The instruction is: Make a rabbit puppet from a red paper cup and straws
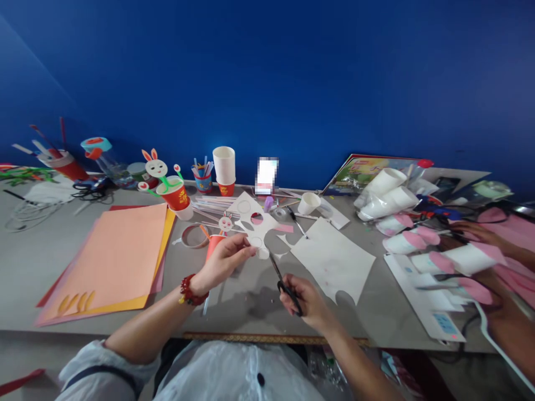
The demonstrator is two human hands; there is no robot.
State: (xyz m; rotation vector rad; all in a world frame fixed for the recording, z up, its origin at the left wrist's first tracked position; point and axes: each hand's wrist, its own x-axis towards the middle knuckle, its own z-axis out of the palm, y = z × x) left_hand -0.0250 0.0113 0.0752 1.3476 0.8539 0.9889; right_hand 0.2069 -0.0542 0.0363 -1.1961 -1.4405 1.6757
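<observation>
My left hand (223, 260), wearing a red bead bracelet, pinches the edge of a piece of white paper (263, 253) marked with small drawn circles. My right hand (307, 299) has its fingers through the black handles of a pair of scissors (276, 268). The scissor blades point up and left, with their tips close to the paper's right edge; whether they touch it I cannot tell. Behind my left hand stands a red paper cup (214, 243) with a small rabbit face (225, 223) on it, partly hidden by the hand. A white sheet (334, 259) lies to the right.
Coloured paper sheets (121, 256) are stacked at left, behind them a cup with a rabbit figure (156, 168). A roll of tape (195, 236), stacked white cups (224, 165) and a lit phone (266, 175) stand further back. Another person's arms (501, 239) reach in at right, by pink-and-white paper cups (404, 241).
</observation>
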